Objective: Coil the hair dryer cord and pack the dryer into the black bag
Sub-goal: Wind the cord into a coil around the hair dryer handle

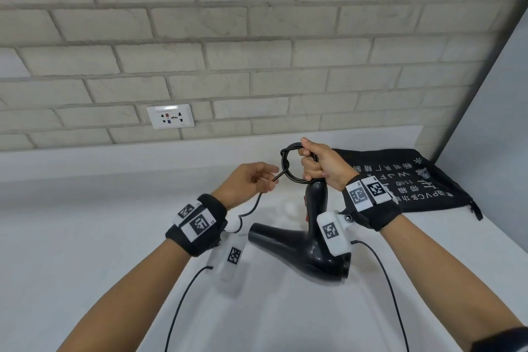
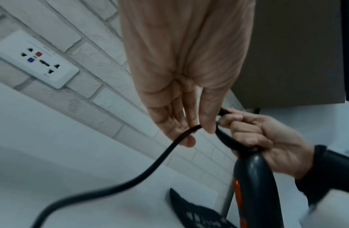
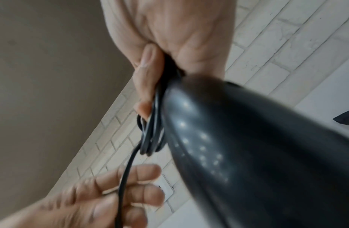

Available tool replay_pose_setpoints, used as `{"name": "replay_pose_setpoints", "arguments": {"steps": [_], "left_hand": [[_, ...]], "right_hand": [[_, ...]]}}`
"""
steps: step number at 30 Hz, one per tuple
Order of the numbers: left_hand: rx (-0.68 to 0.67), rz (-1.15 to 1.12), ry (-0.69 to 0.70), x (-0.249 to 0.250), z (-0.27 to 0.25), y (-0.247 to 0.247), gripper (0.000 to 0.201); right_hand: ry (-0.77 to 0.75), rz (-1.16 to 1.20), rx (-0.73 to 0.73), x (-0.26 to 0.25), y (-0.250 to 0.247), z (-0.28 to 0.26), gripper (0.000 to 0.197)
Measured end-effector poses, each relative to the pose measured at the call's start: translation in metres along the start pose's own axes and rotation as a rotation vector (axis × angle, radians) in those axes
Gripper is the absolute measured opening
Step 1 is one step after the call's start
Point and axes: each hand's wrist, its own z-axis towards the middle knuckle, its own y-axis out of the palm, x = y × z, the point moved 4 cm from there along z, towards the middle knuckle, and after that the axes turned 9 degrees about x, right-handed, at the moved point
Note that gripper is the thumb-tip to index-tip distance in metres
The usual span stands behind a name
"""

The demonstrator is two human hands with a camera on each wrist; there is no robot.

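Observation:
The black hair dryer (image 1: 308, 240) stands nozzle-left over the white counter (image 1: 85, 237), handle pointing up. My right hand (image 1: 310, 164) grips a small coil of cord (image 1: 290, 164) at the handle's end; in the right wrist view the right hand (image 3: 150, 74) has its fingers curled round the coil's loops (image 3: 152, 135) beside the dryer handle (image 3: 247, 138). My left hand (image 1: 270, 178) pinches the loose cord (image 1: 254, 208) just left of the coil. The black bag (image 1: 414, 180) lies flat behind my right wrist. In the left wrist view the cord (image 2: 130, 182) crosses my left hand (image 2: 187, 123).
A white wall socket (image 1: 170, 116) sits in the brick wall above the counter's back ledge. A grey panel (image 1: 500, 123) bounds the counter on the right. Thin black cables (image 1: 183, 303) trail from both wristbands toward me.

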Motion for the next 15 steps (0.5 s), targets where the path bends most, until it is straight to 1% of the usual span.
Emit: {"name": "replay_pose_setpoints", "arguments": {"steps": [2,4,7,9,12,15], "left_hand": [[0.042,0.075,0.015,-0.015,-0.007,0.001,0.027],[0.061,0.236,0.012,-0.036,-0.014,-0.003,0.023],[0.083,0.518,-0.015,-0.071,-0.025,-0.013,0.032],[0.086,0.653,-0.024,-0.088,-0.031,-0.015,0.039],[0.012,0.798,-0.045,-0.109,-0.031,-0.008,0.044],[-0.054,0.931,-0.063,-0.122,-0.028,-0.001,0.038]], "right_hand": [[-0.006,0.006,0.016,0.001,-0.002,0.001,0.040],[-0.010,0.007,0.022,0.001,-0.003,0.002,0.041],[-0.003,0.013,0.030,0.001,-0.004,0.003,0.040],[0.002,0.019,0.037,0.002,-0.006,0.004,0.041],[0.007,0.028,0.041,0.003,-0.007,0.005,0.041],[0.006,0.025,0.043,0.003,-0.008,0.005,0.041]]}}
